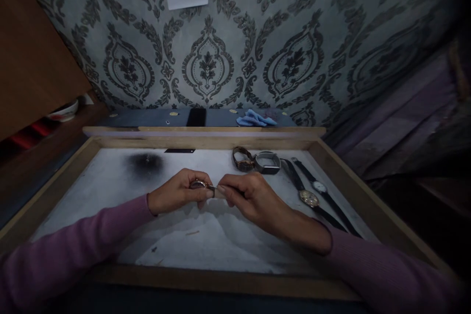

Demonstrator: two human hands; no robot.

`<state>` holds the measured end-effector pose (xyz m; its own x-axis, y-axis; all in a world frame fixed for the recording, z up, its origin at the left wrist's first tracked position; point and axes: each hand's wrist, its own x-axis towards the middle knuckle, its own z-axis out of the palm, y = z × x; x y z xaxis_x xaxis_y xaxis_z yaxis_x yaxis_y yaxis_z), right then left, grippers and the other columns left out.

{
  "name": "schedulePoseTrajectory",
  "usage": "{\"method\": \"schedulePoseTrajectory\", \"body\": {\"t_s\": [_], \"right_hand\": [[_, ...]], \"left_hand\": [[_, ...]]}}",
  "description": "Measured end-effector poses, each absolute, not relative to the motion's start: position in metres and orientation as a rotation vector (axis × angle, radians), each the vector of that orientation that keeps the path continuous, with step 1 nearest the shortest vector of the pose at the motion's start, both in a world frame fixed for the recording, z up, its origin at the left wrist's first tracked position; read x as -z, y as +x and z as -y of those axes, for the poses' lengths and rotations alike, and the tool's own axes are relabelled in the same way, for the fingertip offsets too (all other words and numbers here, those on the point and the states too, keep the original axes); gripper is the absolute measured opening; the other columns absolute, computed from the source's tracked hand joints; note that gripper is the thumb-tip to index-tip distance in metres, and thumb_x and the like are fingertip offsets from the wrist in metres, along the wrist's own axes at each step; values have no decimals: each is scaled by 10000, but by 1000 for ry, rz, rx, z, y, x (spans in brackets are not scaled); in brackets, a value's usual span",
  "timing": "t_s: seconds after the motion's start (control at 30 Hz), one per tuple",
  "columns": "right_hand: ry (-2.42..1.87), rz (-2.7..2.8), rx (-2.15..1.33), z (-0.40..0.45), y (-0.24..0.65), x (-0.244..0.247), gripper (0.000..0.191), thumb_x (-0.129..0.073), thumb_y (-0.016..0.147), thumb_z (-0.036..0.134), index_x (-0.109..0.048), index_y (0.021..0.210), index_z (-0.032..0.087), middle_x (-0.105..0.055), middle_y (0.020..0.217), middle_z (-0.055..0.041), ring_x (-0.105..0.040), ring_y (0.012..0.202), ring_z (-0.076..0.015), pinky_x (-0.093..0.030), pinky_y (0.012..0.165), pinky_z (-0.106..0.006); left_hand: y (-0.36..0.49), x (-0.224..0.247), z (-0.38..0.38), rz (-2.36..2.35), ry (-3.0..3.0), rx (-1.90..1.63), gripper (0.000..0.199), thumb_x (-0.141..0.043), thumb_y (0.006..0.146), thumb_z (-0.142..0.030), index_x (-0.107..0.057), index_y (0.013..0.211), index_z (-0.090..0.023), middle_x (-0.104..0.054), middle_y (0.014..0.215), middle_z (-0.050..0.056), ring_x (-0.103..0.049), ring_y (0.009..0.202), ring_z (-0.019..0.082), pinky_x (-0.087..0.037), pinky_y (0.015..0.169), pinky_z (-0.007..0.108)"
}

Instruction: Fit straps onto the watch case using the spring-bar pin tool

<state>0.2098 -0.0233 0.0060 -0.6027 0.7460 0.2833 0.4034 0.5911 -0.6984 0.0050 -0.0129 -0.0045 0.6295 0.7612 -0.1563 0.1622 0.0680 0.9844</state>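
Over the middle of the framed board, my left hand point(180, 191) is closed around a watch point(198, 185), whose shiny round case shows between thumb and fingers. My right hand point(253, 198) meets it from the other side, its thumb and fingers pinched at the watch's edge. A slim piece runs between the two hands, and a small pale bit shows at the right fingertips; the fingers hide what exactly is held there. Right of the hands lie a gold-toned bracelet watch point(243, 163), a silver-toned watch point(267, 163) and two watches with dark straps, one gold-cased point(309, 198), one white-dialled point(320, 187).
A raised wooden frame point(206, 141) borders the white work surface point(176, 250). A flat black strip point(179, 150) lies near its back edge. Behind the frame are a black phone-like slab point(196, 117) and a crumpled blue cloth point(255, 118). A brown cabinet point(37, 49) stands left.
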Motion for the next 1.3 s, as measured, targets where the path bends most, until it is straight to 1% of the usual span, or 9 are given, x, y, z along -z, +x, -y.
{"method": "schedulePoseTrajectory", "body": {"t_s": [0.07,0.23,0.37,0.5,0.77,0.9,1.0,1.17,1.3], "right_hand": [[-913,2263,-799,23,210,-6,270,-475,874,154,-578,625,136,-409,472,54,-344,416,-57,-247,446,-195],[-912,2297,-796,23,212,-5,253,-473,875,151,-609,663,132,-446,482,46,-358,430,-63,-258,454,-196],[-907,2302,-799,22,211,-4,264,-472,877,155,-602,649,133,-440,473,47,-354,426,-60,-257,448,-195],[-897,2298,-821,22,211,-4,264,-468,883,161,-608,661,131,-488,489,33,-372,434,-59,-270,453,-196],[-925,2276,-838,22,211,-4,268,-461,889,196,-617,681,131,-517,509,17,-427,441,-70,-299,459,-204],[-931,2273,-837,23,211,-4,277,-462,896,203,-635,695,124,-522,502,16,-427,433,-71,-297,454,-202],[-949,2270,-849,24,210,-5,269,-462,896,189,-650,717,118,-529,507,15,-432,437,-69,-298,452,-193],[-943,2246,-862,25,209,-5,276,-465,898,187,-641,697,117,-513,498,22,-410,429,-63,-289,439,-187],[-937,2242,-871,25,209,-4,276,-459,902,194,-635,702,124,-512,503,22,-417,437,-66,-299,442,-191]], "left_hand": [[5,4,13,-821,1462,-531,259,-670,784,-370,-584,754,-128,-567,550,-31,-451,506,77,-305,521,209],[5,5,13,-795,1451,-513,247,-670,784,-363,-594,756,-130,-573,546,-31,-447,498,75,-304,516,204],[4,6,13,-780,1433,-513,231,-672,783,-351,-598,760,-134,-577,541,-32,-454,495,74,-310,512,203],[5,6,12,-773,1428,-515,223,-672,781,-344,-593,750,-137,-576,537,-35,-443,492,70,-306,509,201],[6,2,12,-790,1429,-519,263,-680,776,-379,-594,724,-136,-577,532,-32,-451,496,72,-318,517,201],[6,2,12,-774,1415,-509,264,-680,765,-382,-591,722,-138,-571,535,-30,-458,504,78,-319,524,208],[6,2,12,-781,1419,-488,276,-673,767,-394,-586,727,-135,-566,541,-26,-459,512,83,-312,528,214],[5,2,12,-795,1458,-474,290,-658,770,-417,-582,717,-142,-561,539,-25,-436,508,83,-290,521,220],[6,2,12,-803,1464,-481,275,-648,773,-403,-581,704,-145,-558,533,-26,-411,493,78,-272,508,221]]}}
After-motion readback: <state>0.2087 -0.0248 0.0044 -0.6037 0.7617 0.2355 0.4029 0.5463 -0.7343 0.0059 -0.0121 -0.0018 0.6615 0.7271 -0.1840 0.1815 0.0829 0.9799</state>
